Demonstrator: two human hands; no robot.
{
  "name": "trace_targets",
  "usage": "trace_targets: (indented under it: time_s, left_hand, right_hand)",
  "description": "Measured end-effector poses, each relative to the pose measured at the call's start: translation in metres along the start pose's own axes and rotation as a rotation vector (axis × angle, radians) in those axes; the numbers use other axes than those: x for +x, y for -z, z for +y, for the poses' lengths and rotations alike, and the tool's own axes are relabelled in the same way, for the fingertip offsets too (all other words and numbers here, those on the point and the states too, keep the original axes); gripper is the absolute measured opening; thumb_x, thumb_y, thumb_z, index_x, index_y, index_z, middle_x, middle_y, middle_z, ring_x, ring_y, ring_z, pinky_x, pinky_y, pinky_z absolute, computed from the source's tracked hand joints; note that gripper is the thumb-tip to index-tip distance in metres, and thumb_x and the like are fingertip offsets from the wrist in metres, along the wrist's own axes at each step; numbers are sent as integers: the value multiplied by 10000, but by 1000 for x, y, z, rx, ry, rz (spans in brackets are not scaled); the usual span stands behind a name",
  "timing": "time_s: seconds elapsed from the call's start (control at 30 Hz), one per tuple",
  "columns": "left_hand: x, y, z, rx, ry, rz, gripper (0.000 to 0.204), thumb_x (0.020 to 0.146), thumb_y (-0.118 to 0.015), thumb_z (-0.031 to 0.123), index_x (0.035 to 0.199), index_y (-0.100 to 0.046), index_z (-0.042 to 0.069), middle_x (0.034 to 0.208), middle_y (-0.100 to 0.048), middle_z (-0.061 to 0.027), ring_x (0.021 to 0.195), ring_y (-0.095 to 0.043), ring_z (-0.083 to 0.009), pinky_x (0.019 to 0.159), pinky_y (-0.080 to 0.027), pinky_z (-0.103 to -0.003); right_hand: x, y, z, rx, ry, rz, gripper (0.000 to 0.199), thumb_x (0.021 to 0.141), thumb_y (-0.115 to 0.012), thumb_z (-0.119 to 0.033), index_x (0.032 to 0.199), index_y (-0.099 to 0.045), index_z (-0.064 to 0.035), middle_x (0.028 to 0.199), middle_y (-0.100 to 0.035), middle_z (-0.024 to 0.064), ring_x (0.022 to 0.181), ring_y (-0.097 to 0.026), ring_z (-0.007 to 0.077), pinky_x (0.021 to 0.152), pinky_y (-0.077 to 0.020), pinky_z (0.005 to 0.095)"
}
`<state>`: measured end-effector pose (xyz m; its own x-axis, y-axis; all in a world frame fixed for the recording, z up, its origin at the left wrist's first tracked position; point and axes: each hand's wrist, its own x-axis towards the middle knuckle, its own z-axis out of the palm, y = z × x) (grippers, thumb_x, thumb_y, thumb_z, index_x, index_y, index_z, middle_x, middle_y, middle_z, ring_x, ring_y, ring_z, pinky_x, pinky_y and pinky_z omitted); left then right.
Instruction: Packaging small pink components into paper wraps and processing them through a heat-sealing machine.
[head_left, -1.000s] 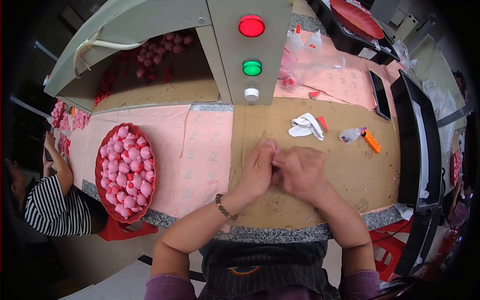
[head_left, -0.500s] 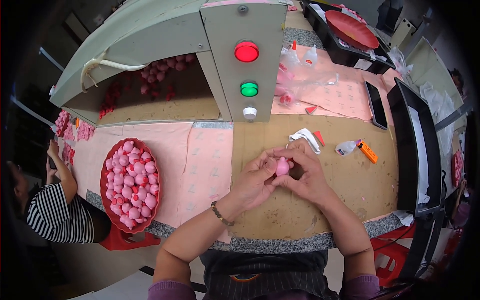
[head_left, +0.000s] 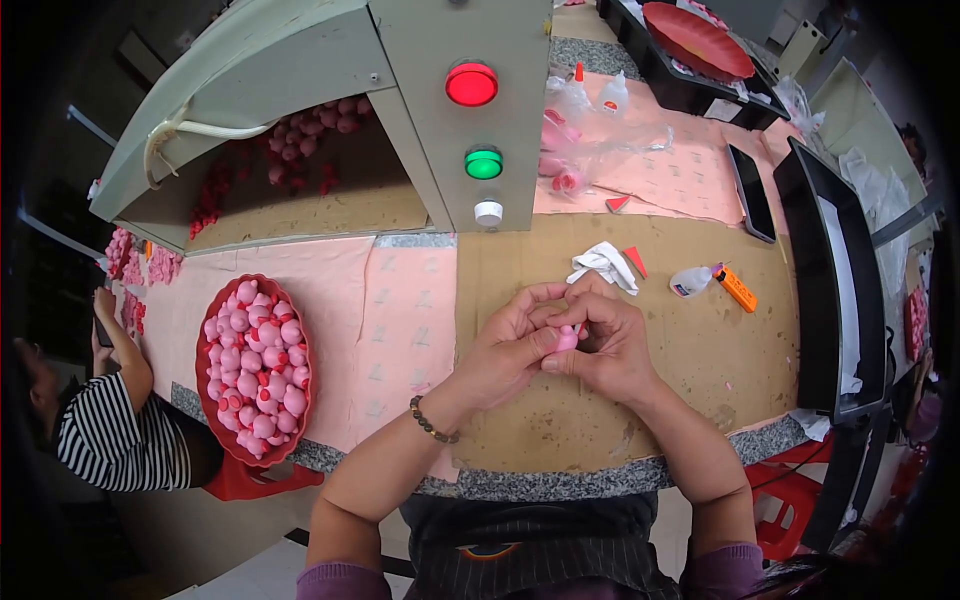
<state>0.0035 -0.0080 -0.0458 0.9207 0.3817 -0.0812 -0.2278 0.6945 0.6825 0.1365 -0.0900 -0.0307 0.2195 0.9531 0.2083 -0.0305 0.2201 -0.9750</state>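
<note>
Both hands are grasping one small pink piece [head_left: 567,341] between them, above the brown cardboard [head_left: 545,435] and in front of the person's body. Left hand [head_left: 513,348] holds it from the left side, with the thumb laid on it; right hand [head_left: 612,345] holds it from the other side, with its thumb below and its forefinger bent over the top.

Half a second ago, the piece was showing its plain round pink front more openly, with a little tip at the top. Now the fingers are closer around it, less of the pink surface is visible, and some red has appeared near its upper edge. One second ago, the hands were covering it almost completely.

The piece looks smooth and rounded, of an even pink colour. Its lower and outer parts are hidden by the fingers, so I cannot tell its full shape.

To the left, many similar pink pieces with red parts fill a red scalloped bowl [head_left: 275,455]. Beyond the right hand lie a crumpled white cloth [head_left: 598,264] and a red triangular scrap [head_left: 637,262].
</note>
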Motion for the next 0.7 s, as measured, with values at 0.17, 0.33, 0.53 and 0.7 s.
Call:
trace_targets:
  time_s: [0.17, 0.33, 0.53, 0.7]
  left_hand:
    - [-1, -1, 0, -12, 10, 8, 469, 890, -545, 95, 1293, -320, 11, 1148, -540, -105, 1056, -547, -173, 887, -460, -287]
    - [-2, -3, 5, 6, 38, 56, 421, 911, -493, 71, 1299, -334, 41, 1131, -532, -90, 1029, -544, -153, 847, -470, -276]
    - [-3, 6, 7, -50, 30, -52, 447, 906, -517, 112, 1307, -330, 54, 1062, -540, -76, 926, -547, -116, 734, -463, -237]
    - [-5, 11, 0, -57, 90, -60, 498, 894, -554, 167, 1306, -302, 43, 1119, -525, -98, 1021, -550, -167, 830, -475, -272]
  right_hand:
    - [-1, -1, 0, 9, 2, 14, 316, 590, -768, 55, 858, -638, -51, 883, -464, -10, 725, -437, 57, 601, -374, 202]
    - [-1, 1, -3, 11, -67, 0, 317, 616, -771, 28, 893, -638, -48, 916, -473, -8, 740, -439, 63, 616, -385, 203]
    - [2, 7, -1, 76, -95, -113, 333, 641, -780, -25, 943, -639, -35, 937, -475, 6, 792, -438, 69, 637, -369, 198]
    - [-3, 6, -1, -81, -11, -124, 273, 626, -782, -18, 866, -655, -35, 772, -501, -18, 653, -416, 49, 539, -319, 203]
